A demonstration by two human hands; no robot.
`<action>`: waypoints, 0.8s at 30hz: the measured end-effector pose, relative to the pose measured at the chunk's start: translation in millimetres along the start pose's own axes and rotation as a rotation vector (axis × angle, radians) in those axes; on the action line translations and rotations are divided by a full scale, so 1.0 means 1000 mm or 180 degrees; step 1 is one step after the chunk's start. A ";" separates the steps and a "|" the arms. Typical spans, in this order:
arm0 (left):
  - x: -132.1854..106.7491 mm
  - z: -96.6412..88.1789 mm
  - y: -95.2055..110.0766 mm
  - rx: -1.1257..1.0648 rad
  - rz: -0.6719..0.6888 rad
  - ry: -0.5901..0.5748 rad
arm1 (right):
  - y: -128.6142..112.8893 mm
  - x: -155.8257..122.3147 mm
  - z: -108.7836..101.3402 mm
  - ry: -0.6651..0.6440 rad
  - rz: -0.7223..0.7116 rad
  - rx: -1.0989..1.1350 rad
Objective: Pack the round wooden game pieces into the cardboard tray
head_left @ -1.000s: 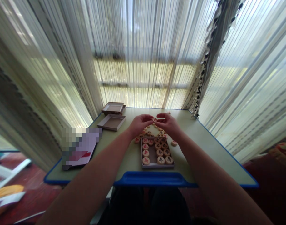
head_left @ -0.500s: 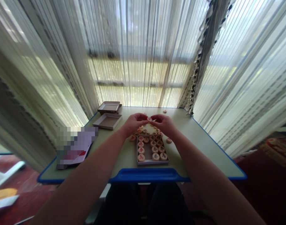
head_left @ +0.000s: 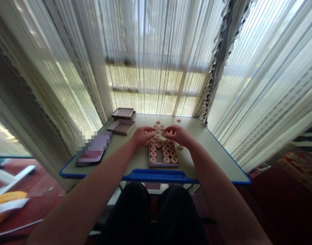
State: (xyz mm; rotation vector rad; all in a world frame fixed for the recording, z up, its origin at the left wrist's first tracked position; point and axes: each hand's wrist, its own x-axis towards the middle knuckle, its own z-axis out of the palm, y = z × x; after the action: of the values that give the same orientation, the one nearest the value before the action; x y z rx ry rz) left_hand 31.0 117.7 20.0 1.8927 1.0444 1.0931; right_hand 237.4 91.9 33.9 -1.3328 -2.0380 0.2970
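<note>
Here, my left hand (head_left: pixel 141 135) and right hand (head_left: pixel 180 133) curve, fingers half-open, among loose xiangqi pieces (head_left: pixel 162 127) mid-table (head_left: pixel 212 153); I can't tell whether either grips one. The discs look light, hard and smooth, best pinched by their edges. My hands hide some. Just nearer sits the part-filled box (head_left: pixel 159 156); 1 shallow tray (head_left: pixel 121 126) lies far left, well clear.

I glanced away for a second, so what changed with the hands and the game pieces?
The left hand and right hand have moved apart, no longer pinching a round wooden piece between them; where it went is unclear. The red- and black-lettered wooden discs in the shallow grey open box look unchanged.
</note>
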 end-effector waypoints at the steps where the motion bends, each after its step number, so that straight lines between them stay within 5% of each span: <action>1: -0.005 -0.002 -0.001 0.0115 0.0067 0.0051 | -0.001 -0.001 0.000 -0.0104 -0.0007 -0.0040; 9: -0.024 0.002 -0.009 0.0353 0.0590 -0.0083 | -0.013 -0.007 0.004 -0.0474 -0.0017 0.0156; 24: -0.025 0.004 -0.012 0.0228 0.0825 -0.0151 | -0.019 -0.021 0.009 -0.0030 -0.0125 0.0334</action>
State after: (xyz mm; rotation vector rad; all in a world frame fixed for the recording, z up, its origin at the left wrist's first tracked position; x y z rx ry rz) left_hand 23.7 100.0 0.2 2.1457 0.8377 1.1603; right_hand 223.0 66.4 28.6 -1.2283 -2.0252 0.3879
